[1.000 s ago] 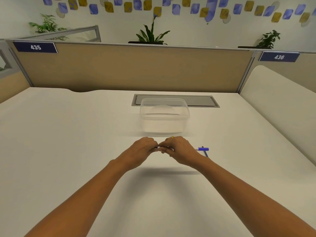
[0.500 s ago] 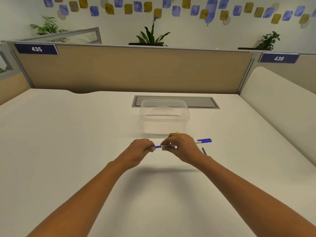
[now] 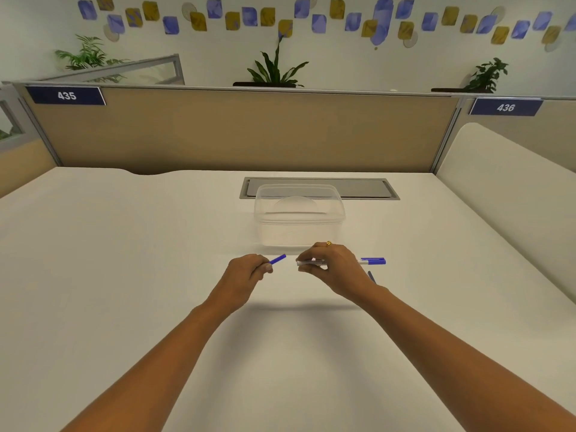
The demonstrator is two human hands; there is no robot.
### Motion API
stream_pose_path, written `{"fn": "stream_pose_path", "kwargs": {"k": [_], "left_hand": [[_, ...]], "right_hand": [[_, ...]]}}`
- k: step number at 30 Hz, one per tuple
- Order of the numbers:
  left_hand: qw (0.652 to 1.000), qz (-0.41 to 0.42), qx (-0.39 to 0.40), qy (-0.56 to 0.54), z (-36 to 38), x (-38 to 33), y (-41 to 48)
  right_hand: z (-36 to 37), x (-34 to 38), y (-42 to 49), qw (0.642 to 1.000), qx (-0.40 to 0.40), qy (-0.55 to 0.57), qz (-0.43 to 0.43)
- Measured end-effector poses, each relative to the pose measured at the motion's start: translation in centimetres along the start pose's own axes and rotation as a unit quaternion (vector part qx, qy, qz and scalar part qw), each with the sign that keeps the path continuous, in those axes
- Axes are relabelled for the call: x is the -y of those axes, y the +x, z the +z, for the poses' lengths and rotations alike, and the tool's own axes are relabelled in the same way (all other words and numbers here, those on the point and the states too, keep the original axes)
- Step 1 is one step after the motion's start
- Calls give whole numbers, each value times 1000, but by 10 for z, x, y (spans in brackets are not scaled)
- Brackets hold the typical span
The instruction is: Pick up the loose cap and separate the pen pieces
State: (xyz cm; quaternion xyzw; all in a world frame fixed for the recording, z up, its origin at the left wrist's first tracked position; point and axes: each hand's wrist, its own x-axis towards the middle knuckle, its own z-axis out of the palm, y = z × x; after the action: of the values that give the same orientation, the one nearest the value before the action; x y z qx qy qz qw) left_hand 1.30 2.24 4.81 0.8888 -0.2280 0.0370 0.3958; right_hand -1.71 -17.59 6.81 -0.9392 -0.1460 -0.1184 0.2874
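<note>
Left hand [image 3: 246, 272]: fingers clenched round a small blue plastic pen cap [image 3: 277, 259], which juts out toward the container. Right hand [image 3: 333, 263]: fingers grasping a slim white-barrelled pen [image 3: 311, 262] held level; its blue rear end shows past the wrist. Cap and pen tip are apart, both held just in front of the clear rectangular plastic container [image 3: 299, 215] and above the bench.

Risks, as judged: the cap is held only by its end and could slip out and roll away across the smooth top. The bare tip faces the left hand and could mark skin or the pale surface if the hands close carelessly. A second dark blue object [image 3: 371, 276] lies on the bench right of the container, half hidden by the right wrist; the forearm could knock it.

Surface: white matt bench [image 3: 124, 275], with a grey cable hatch [image 3: 358, 188] behind the container. Room: tan partition behind the container with plates 435 and 436, potted plants above it, a wall of blue and yellow shapes
</note>
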Motion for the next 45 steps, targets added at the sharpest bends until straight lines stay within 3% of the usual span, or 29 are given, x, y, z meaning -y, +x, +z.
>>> {"fn": "stream_pose_path", "kwargs": {"k": [4,12,20,27,31,34,36,38,41,43,45], "left_hand": [[995,-70,-61,-37,9,-1,-4],[988,-143,-59,29,34,2,-12],[974,-170,-35,144,47,10,-23],[963,-212,-47,163,47,5,-28],[969,-200,-109,96,40,-7,-21],[967,-222,-124,-33,37,-18,-11],[936,-281,-99,-187,36,-26,-3],[881,-345,-44,-320,36,-34,4],[824,-362,-12,-436,37,-39,7],[816,-333,-41,-470,38,-39,7],[840,-291,-78,-451,39,-38,8]], "right_hand": [[1,0,-1,999,-5,17,-29],[7,-7,-7,987,-3,-74,-140],[22,-16,-21,989,6,-56,-138],[27,-16,-31,990,-34,-41,-133],[31,-15,-34,991,-56,-15,-125],[33,-15,-35,992,-51,-1,-113],[34,-14,-37,993,-42,17,-107],[35,-13,-39,993,-30,38,-109],[38,-12,-42,993,-11,51,-110],[41,-13,-44,993,-18,70,-92],[42,-13,-45,991,-54,110,-53]]}}
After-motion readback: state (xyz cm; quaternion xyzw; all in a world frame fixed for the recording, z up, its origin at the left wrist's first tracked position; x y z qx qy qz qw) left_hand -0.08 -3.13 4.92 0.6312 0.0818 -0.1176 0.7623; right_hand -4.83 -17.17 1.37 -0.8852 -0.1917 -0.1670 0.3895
